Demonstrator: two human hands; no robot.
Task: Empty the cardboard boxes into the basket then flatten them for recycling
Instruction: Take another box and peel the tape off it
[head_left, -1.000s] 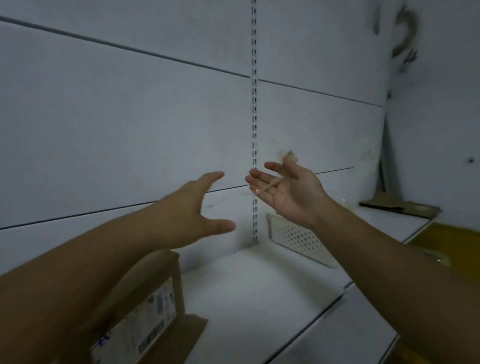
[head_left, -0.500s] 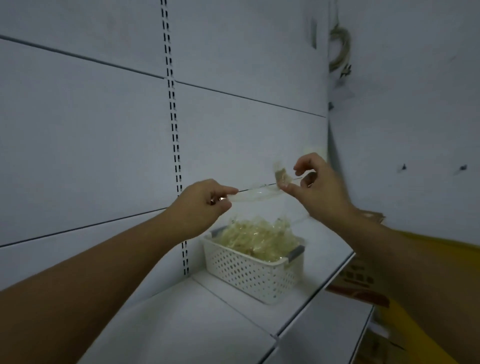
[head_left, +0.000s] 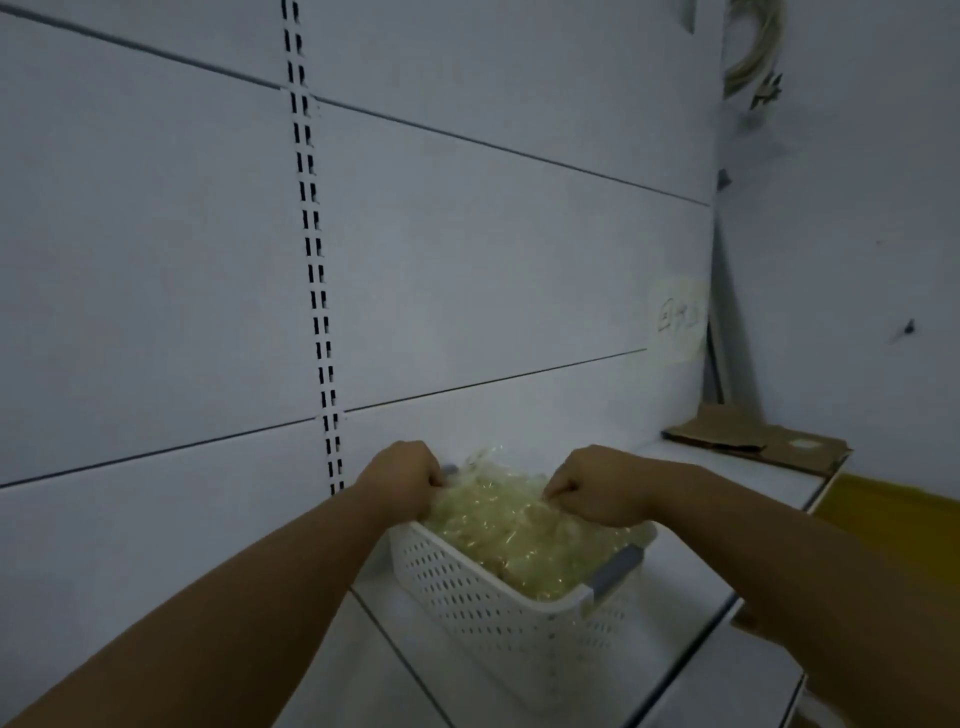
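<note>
Left hand (head_left: 402, 478), right hand (head_left: 597, 486) over basket (head_left: 493, 608); cardboard (head_left: 753, 439) beyond.

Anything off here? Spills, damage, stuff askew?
Nothing spilled or damaged. Only oddity: the packets are heaped above the rim of the basket, where the left hand and right hand clutch them. Flattened cardboard lies at the shelf's far end.
</note>
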